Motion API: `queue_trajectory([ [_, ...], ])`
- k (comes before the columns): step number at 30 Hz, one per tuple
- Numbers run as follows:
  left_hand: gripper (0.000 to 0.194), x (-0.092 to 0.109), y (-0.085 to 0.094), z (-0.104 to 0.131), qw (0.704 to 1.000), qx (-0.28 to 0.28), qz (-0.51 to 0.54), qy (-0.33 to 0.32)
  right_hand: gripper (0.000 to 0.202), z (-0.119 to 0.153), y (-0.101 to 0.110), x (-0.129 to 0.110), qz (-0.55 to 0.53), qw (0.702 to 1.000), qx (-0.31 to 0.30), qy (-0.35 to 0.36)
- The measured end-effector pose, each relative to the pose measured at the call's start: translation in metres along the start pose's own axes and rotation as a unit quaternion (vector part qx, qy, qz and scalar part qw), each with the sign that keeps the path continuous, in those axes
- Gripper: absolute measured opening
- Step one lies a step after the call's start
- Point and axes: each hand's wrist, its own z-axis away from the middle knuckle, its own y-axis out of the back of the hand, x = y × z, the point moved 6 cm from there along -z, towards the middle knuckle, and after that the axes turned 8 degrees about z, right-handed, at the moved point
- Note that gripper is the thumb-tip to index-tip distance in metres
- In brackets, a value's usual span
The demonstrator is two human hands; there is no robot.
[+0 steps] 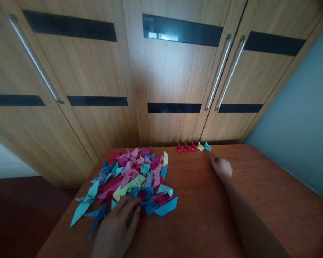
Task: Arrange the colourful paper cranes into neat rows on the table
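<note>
A heap of folded origami paper pieces (pixel 129 173) in pink, red, blue, turquoise and pale yellow covers the left part of the table. At its near edge is my left hand (pixel 118 224), with thumb and fingers bent around a dark red folded paper piece (pixel 142 215), mostly hidden. My right hand (pixel 222 167) rests on the table with its fingers curled; whether anything is in it is hidden. Just beyond it, along the table's back edge, stands a short row: three red pieces (pixel 186 147), a pale yellow one (pixel 200 146) and a light blue one (pixel 207 146).
The reddish-brown wooden table (pixel 193 215) reaches back to a wooden wardrobe (pixel 172 75) with long metal handles (pixel 220 73) and dark panels. A pale blue wall (pixel 298 125) rises on the right. Beyond the table's left edge lies a dark floor (pixel 21 211).
</note>
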Motion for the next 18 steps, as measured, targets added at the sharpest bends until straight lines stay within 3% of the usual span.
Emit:
queue_trajectory([
  [4, 0.023, -0.008, -0.008, 0.039, 0.999, -0.031, -0.027, 0.009, 0.035, 0.005, 0.0, 0.0, -0.021, 1.0, 0.008, 0.013],
  [7, 0.025, -0.011, -0.015, 0.053, 0.997, -0.03, -0.062, 0.022, 0.033, 0.005, -0.001, 0.002, -0.037, 0.999, 0.013, 0.013],
  [13, 0.029, 0.006, -0.03, 0.047, 0.993, -0.062, -0.097, 0.04, 0.032, 0.003, -0.002, 0.006, -0.07, 0.997, 0.023, 0.007],
  [18, 0.026, 0.012, -0.031, 0.042, 0.991, -0.069, -0.11, 0.045, 0.031, 0.002, -0.002, 0.006, -0.077, 0.997, 0.026, 0.012],
])
